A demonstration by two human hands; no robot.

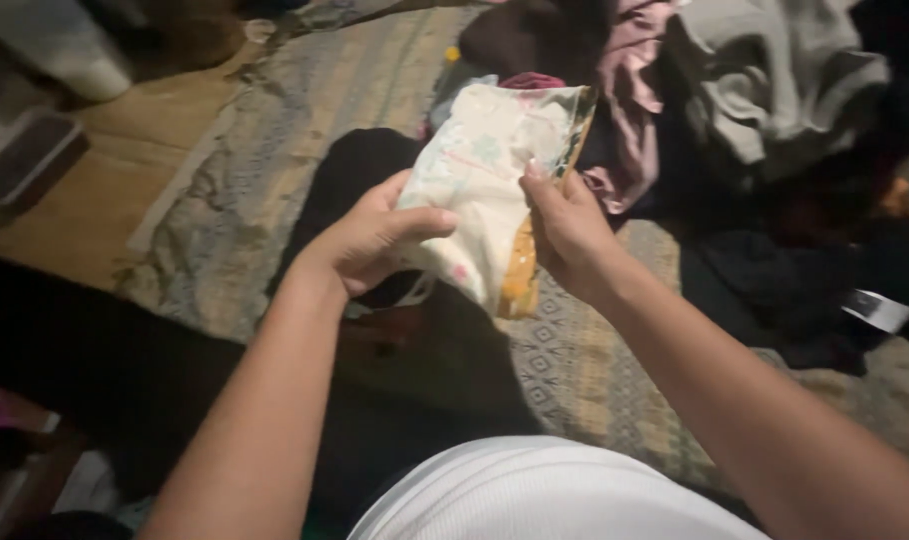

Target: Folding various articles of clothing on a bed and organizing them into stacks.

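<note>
Both of my hands hold up a folded white cloth (485, 170) with a faint floral print and an orange-yellow edge. My left hand (370, 240) grips its left side, thumb across the front. My right hand (565, 225) pinches its right edge, fingers closed on the fabric. The cloth hangs above a patterned grey rug (275, 140).
A heap of clothes lies at the back right: a pink garment (630, 90), a grey one (775, 80) and dark ones (775, 280). A black garment (355, 170) lies under my left hand. Wooden floor (95, 190) and a flat dark box (25, 155) are at left.
</note>
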